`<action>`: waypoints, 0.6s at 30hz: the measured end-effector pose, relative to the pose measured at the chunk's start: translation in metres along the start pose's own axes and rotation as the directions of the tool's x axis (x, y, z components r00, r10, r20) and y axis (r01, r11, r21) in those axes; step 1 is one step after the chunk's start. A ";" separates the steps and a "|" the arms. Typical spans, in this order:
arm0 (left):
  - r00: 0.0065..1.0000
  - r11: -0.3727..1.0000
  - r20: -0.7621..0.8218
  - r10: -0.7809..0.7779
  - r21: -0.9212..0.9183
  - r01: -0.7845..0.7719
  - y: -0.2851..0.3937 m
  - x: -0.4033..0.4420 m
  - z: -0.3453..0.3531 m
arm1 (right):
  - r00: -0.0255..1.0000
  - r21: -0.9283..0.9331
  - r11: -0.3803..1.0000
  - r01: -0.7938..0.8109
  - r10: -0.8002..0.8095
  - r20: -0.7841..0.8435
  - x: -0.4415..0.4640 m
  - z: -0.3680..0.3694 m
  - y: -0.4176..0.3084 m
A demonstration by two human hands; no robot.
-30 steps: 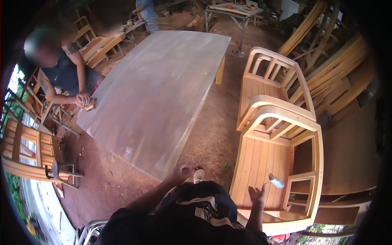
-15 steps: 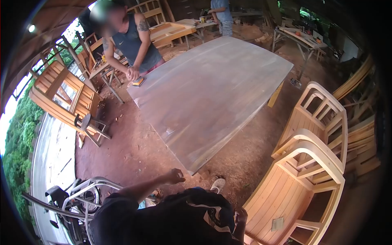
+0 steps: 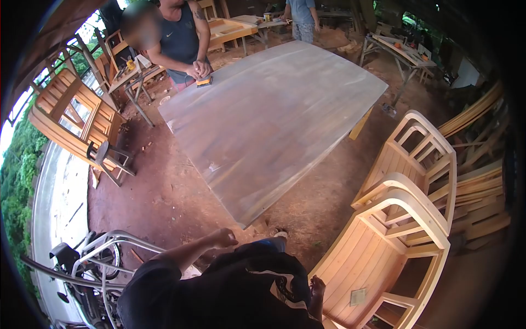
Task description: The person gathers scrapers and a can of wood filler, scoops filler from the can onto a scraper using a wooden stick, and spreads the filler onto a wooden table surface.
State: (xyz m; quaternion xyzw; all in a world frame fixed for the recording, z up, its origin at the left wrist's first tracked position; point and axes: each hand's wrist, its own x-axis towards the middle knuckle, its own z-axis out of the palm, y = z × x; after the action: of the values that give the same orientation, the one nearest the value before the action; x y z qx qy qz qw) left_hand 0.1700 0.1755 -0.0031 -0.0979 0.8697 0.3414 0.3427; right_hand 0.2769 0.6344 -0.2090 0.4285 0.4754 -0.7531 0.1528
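My left hand (image 3: pixel 223 238) hangs in front of my body with its fingers curled in and nothing visible in them. It is just below the near corner of a large greyish-brown wooden tabletop (image 3: pixel 274 126), apart from it. Down at my right side, my right hand (image 3: pixel 316 285) is also curled, with no object showing in it. It is beside the slatted seat of a light wooden bench (image 3: pixel 356 249). A small square sheet (image 3: pixel 358 296) lies on that seat. I cannot tell whether my right hand touches the bench.
Across the tabletop, a co-worker (image 3: pixel 183 41) presses a yellow and black sander (image 3: pixel 204 81) on its edge. Another person (image 3: pixel 302 19) stands farther back. A second bench (image 3: pixel 405 164) adjoins the near one. A motorcycle (image 3: pixel 82 274), a stool (image 3: pixel 109 159) and stacked bench frames (image 3: pixel 76 112) are left.
The view has shifted, and my body has come nearer the benches. My left hand has curled tighter. The co-worker's sander has moved along the tabletop's far left edge, away from me.
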 end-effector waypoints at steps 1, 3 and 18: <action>1.000 1.000 0.006 0.024 -0.001 -0.024 0.005 0.007 -0.001 | 0.998 0.012 0.999 0.049 -0.049 0.027 0.002 0.003 -0.006; 0.997 0.998 0.021 0.071 -0.002 -0.071 0.017 0.023 -0.003 | 0.987 0.040 0.989 0.142 -0.145 0.076 0.007 0.015 -0.021; 0.892 0.875 0.015 0.451 -0.203 -0.439 0.293 0.352 -0.093 | 0.876 -0.148 0.864 0.481 -0.465 0.128 0.146 0.075 -0.309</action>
State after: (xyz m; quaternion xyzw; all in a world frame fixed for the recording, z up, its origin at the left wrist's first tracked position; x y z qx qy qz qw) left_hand -0.2600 0.3557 -0.0330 0.0824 0.8203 0.4970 0.2707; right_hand -0.0431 0.7519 -0.1295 0.2503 0.6230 -0.7408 0.0212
